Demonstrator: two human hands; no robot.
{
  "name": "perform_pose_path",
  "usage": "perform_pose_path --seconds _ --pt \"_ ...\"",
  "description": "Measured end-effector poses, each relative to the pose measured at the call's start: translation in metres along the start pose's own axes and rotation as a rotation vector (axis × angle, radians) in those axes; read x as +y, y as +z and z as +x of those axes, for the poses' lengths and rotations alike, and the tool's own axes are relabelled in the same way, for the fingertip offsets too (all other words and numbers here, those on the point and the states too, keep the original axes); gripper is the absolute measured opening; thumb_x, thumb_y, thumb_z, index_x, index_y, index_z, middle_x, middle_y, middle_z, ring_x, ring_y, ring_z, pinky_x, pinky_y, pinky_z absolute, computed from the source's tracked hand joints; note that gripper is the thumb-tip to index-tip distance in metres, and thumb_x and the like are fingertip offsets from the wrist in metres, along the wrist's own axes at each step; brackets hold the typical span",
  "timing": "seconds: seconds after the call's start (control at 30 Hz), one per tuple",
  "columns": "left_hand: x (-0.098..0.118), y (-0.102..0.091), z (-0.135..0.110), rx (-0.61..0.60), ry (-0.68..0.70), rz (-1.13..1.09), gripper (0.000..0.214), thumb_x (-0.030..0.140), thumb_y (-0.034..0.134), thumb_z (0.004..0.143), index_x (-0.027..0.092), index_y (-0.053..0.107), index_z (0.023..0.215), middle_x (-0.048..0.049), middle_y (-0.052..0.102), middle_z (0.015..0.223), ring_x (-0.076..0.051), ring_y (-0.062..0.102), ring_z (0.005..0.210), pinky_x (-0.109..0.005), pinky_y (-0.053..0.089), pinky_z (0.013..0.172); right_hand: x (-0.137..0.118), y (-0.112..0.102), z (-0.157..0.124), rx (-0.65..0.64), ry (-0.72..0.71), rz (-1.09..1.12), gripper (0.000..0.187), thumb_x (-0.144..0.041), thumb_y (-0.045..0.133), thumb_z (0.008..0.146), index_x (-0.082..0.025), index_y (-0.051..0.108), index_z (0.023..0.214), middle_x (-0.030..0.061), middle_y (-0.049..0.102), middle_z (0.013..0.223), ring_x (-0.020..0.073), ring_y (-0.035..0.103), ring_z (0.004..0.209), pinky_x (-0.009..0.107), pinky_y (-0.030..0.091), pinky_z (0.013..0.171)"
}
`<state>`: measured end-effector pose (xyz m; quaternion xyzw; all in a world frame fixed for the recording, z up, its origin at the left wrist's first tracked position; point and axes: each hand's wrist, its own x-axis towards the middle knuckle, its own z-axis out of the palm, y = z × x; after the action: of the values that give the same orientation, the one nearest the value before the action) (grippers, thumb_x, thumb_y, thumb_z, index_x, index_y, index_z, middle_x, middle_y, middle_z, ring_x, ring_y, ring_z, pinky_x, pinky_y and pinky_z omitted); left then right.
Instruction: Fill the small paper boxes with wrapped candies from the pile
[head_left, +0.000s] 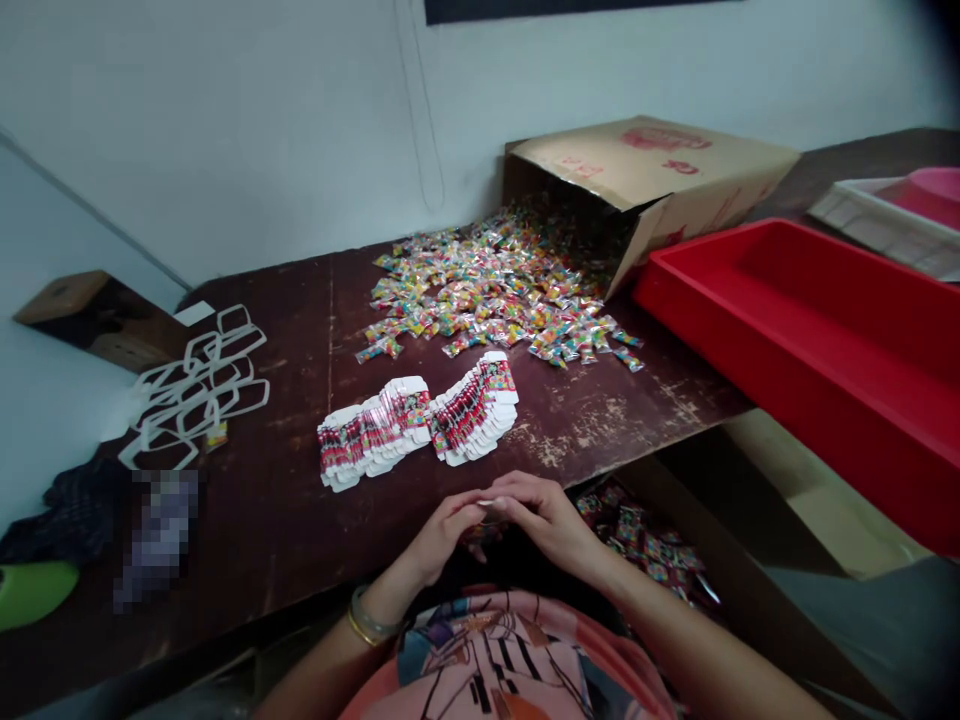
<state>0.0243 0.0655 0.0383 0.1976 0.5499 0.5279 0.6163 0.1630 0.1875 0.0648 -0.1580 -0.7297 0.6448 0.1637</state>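
My left hand (448,528) and my right hand (541,515) meet at the table's front edge, fingers closed around a small printed box (492,504). Only its white edge and a bit of colourful print show between the fingertips; the rest is hidden. Just beyond my hands lie two overlapping rows of flat printed cartons with white flaps, a left row (373,432) and a right row (475,408). Farther back, a heap of wrapped candies (487,285) spreads out from the mouth of a tipped cardboard box (660,165).
A long red tray (817,370) slants over the table's right side, with a white basket (900,225) behind it. Below the edge, an open carton holds several filled packs (652,535). White loop frames (199,390) and dark cloth (67,515) lie left on the brown table (277,520).
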Motion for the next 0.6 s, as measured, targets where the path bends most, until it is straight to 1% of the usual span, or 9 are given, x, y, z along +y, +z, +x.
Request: perform_pose_path --seconds 0.07,0.1,0.13,0.2,0.27,0.33,0.43,0.5,0.6 --pt "0.003 -0.001 -0.002 -0.077 -0.009 -0.060 0.036 0.035 0.055 0.082 0.011 0.065 0.106 -0.0115 0.066 0.087 -0.024 0.061 0.082 -0.024 0.051 0.052 0.002 -0.002 0.004 0.010 0.032 0.002 0.026 -0.038 0.059 0.088 -0.020 0.073 0.100 0.0062 0.068 0.094 0.0172 0.063 0.087 0.029 0.050 0.078" --pt "0.005 -0.001 -0.004 -0.127 -0.010 -0.101 0.036 0.035 0.055 0.083 0.011 0.064 0.108 -0.0118 0.066 0.090 -0.024 0.062 0.085 -0.026 0.052 0.055 0.004 -0.004 0.007 0.004 0.054 0.010 0.025 -0.039 0.061 0.086 -0.020 0.073 0.098 0.0060 0.069 0.092 0.0174 0.063 0.085 0.029 0.051 0.076" --pt "0.006 -0.001 -0.007 -0.170 -0.007 -0.131 0.037 0.034 0.057 0.082 0.013 0.063 0.112 -0.0118 0.066 0.095 -0.024 0.061 0.088 -0.027 0.053 0.059 0.005 -0.005 0.009 0.001 0.073 0.019 0.025 -0.039 0.063 0.084 -0.020 0.073 0.095 0.0059 0.069 0.091 0.0173 0.064 0.082 0.028 0.051 0.074" --pt "0.006 -0.001 -0.011 -0.213 -0.010 -0.148 0.041 0.028 0.063 0.079 0.016 0.060 0.118 -0.0108 0.064 0.103 -0.023 0.061 0.091 -0.028 0.054 0.063 0.007 -0.006 0.013 0.009 0.078 0.014 0.023 -0.040 0.066 0.081 -0.019 0.074 0.088 0.0054 0.069 0.086 0.0167 0.064 0.077 0.027 0.051 0.070" --pt "0.003 -0.002 -0.013 -0.207 -0.040 -0.139 0.044 0.026 0.066 0.078 0.019 0.058 0.121 -0.0096 0.062 0.105 -0.022 0.061 0.090 -0.027 0.054 0.062 0.007 -0.005 0.012 0.026 0.035 -0.041 0.022 -0.039 0.064 0.083 -0.019 0.075 0.085 0.0055 0.069 0.084 0.0164 0.064 0.077 0.027 0.051 0.070" --pt "0.000 -0.003 -0.014 -0.176 -0.061 -0.136 0.041 0.030 0.064 0.082 0.018 0.058 0.120 -0.0093 0.062 0.101 -0.021 0.062 0.085 -0.027 0.054 0.058 0.009 -0.001 0.007 0.063 -0.039 -0.135 0.022 -0.036 0.059 0.088 -0.021 0.075 0.091 0.0063 0.070 0.088 0.0166 0.064 0.082 0.028 0.051 0.074" --pt "-0.002 -0.003 -0.011 -0.159 -0.023 -0.102 0.039 0.031 0.064 0.082 0.016 0.060 0.118 -0.0077 0.062 0.095 -0.018 0.059 0.080 -0.027 0.055 0.059 0.016 0.006 -0.004 0.168 -0.119 -0.214 0.022 -0.032 0.057 0.090 -0.023 0.072 0.103 0.0074 0.069 0.096 0.0176 0.063 0.090 0.029 0.051 0.079" --pt "-0.002 -0.001 -0.008 -0.166 -0.010 -0.044 0.040 0.032 0.065 0.081 0.017 0.060 0.118 -0.0067 0.061 0.096 -0.017 0.058 0.082 -0.027 0.055 0.060 0.021 0.006 -0.008 0.201 -0.093 -0.183 0.021 -0.031 0.058 0.089 -0.023 0.073 0.102 0.0068 0.069 0.094 0.0171 0.064 0.087 0.029 0.051 0.078" --pt "0.001 0.003 -0.006 -0.157 -0.020 0.032 0.041 0.034 0.062 0.084 0.019 0.057 0.121 -0.0064 0.059 0.098 -0.018 0.059 0.083 -0.024 0.055 0.056 0.026 -0.001 -0.010 0.225 -0.035 -0.148 0.016 -0.030 0.061 0.088 -0.022 0.074 0.092 0.0049 0.070 0.084 0.0157 0.065 0.077 0.026 0.052 0.072"
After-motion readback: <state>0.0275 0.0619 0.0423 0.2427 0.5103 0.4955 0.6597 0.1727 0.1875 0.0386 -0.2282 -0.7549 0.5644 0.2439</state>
